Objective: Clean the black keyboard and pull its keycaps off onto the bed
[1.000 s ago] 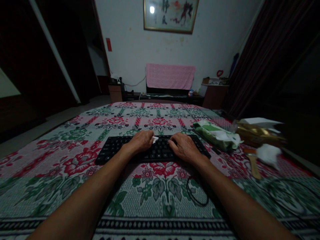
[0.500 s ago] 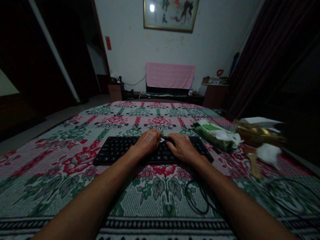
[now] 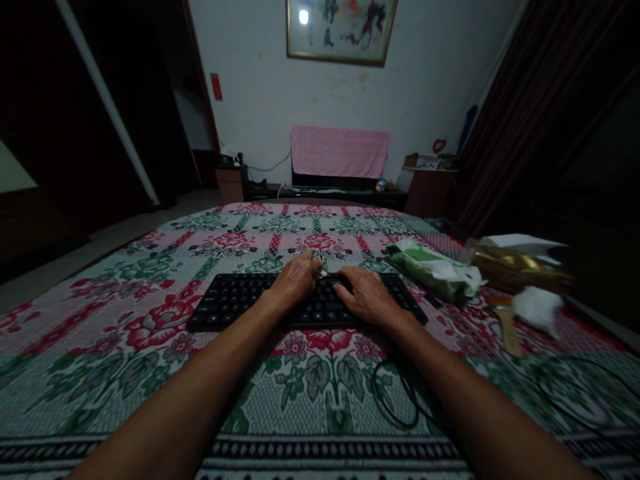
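A black keyboard [image 3: 233, 301] lies flat on the flowered tablecloth [image 3: 330, 393]. Over its upper middle, my left hand [image 3: 299, 275] is closed, with a small white piece [image 3: 324, 273], like a bit of tissue, poking out at the fingertips. Most of that piece is hidden by the fingers. My right hand [image 3: 366, 291] rests on the right half of the keys, palm down, thumb and fingers apart, fingertips near the far edge. A thin black cable [image 3: 395, 421] loops on the cloth beside my right forearm.
Right of the keyboard lie a green-and-white soft tissue pack [image 3: 435, 268], a wooden-handled brush [image 3: 509, 331], a crumpled white tissue [image 3: 537, 310] and a gold-coloured package [image 3: 520, 267]. Beyond the table, a pink cloth [image 3: 340, 151] hangs over a dark screen.
My left hand has shifted slightly left, away from my right hand, and less of the white piece shows. My right hand has barely moved, its fingertips slightly to the right.
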Demonstrator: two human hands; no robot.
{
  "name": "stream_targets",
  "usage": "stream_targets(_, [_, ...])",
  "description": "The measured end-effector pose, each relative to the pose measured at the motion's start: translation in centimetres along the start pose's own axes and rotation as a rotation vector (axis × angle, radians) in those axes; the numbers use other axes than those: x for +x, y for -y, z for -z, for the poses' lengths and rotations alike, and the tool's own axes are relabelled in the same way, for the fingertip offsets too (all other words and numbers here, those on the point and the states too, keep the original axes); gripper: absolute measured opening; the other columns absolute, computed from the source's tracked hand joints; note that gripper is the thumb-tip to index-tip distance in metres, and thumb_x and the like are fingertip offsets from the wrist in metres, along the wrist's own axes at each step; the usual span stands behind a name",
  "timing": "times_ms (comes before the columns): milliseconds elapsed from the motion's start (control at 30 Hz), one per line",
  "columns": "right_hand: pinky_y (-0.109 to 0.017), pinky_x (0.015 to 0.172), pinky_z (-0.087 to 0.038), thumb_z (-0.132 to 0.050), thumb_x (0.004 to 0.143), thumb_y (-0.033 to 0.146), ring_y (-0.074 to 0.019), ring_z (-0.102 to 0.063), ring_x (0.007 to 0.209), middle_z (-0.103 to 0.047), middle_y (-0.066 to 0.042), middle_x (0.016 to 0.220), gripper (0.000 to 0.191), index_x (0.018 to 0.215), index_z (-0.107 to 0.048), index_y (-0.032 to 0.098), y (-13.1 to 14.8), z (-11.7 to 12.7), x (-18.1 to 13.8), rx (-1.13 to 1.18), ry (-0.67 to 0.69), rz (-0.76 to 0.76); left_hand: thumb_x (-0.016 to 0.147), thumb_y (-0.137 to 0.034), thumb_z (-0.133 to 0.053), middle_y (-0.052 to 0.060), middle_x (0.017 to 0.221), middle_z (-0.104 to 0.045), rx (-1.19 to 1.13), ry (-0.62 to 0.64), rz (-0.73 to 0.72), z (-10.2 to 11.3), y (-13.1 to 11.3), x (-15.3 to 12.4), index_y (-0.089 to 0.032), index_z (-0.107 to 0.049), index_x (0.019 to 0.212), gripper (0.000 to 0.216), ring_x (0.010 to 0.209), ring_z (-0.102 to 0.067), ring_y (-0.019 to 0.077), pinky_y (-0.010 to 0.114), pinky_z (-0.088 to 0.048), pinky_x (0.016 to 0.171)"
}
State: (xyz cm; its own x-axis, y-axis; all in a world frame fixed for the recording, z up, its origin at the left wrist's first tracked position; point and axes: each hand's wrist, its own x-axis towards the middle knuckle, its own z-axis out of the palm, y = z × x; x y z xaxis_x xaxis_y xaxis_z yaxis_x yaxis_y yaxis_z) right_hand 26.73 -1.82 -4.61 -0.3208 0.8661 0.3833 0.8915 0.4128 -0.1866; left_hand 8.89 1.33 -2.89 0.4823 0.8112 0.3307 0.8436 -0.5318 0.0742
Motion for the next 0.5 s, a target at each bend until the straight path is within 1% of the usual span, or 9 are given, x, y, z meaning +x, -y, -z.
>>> stream_targets(67, [-0.030, 0.080, -0.033, -0.045, 0.085, 0.035, -0.0191, -0.053, 0.093, -0.061, -0.008, 0.098, 0.022, 0.095, -0.054, 0.018, 0.0, 0.0, 0.0, -0.008, 0.000, -0.006, 0.086, -0.019, -0.036, 0.009, 0.087, -0.054, 0.036, -0.005, 0.024, 0.2, 0.1, 0.0, -0.015, -0.065, 0.089, 0.030, 0.082, -0.055, 0.0191, 0.028, -0.044, 0.072])
stream_targets(133, [-0.030, 0.079, -0.033, -0.045, 0.085, 0.035, -0.0190, -0.053, 0.092, -0.061, -0.008, 0.097, 0.021, 0.093, -0.054, 0.018, 0.0, -0.1, 0.0, -0.019, -0.002, -0.013, 0.086, -0.019, -0.037, 0.009, 0.086, -0.055, 0.041, -0.013, 0.028, 0.1, 0.0, 0.1, -0.015, -0.065, 0.090, 0.029, 0.081, -0.055, 0.0190, 0.028, -0.043, 0.071])
stream_targets(233, [-0.030, 0.079, -0.032, -0.043, 0.086, 0.035, -0.0187, -0.053, 0.092, -0.060, -0.008, 0.097, 0.022, 0.094, -0.054, 0.018, 0.0, -0.1, -0.1, -0.026, 0.010, -0.013, 0.086, -0.020, -0.037, 0.008, 0.087, -0.055, -0.006, -0.017, -0.025, -0.4, -0.4, 0.3, -0.016, -0.065, 0.095, 0.029, 0.081, -0.054, 0.0177, 0.027, -0.043, 0.071])
stream_targets(367, [-0.030, 0.082, -0.031, -0.042, 0.087, 0.034, -0.0185, -0.052, 0.094, -0.060, -0.008, 0.100, 0.023, 0.096, -0.054, 0.017, 0.1, -0.1, -0.1, -0.036, 0.033, -0.020, 0.087, -0.021, -0.036, 0.007, 0.087, -0.055, -0.023, -0.001, -0.076, -1.0, -0.8, 0.6, -0.016, -0.066, 0.091, 0.030, 0.078, -0.054, 0.0164, 0.025, -0.042, 0.069])
stream_targets(500, [-0.030, 0.080, -0.032, -0.042, 0.086, 0.036, -0.0190, -0.052, 0.094, -0.060, -0.008, 0.099, 0.023, 0.095, -0.054, 0.018, 0.1, -0.2, -0.1, -0.044, 0.025, -0.022, 0.086, -0.018, -0.038, 0.008, 0.083, -0.055, 0.014, 0.041, -0.032, -0.4, -0.6, 0.5, -0.016, -0.067, 0.085, 0.029, 0.074, -0.053, 0.0161, 0.025, -0.042, 0.067])
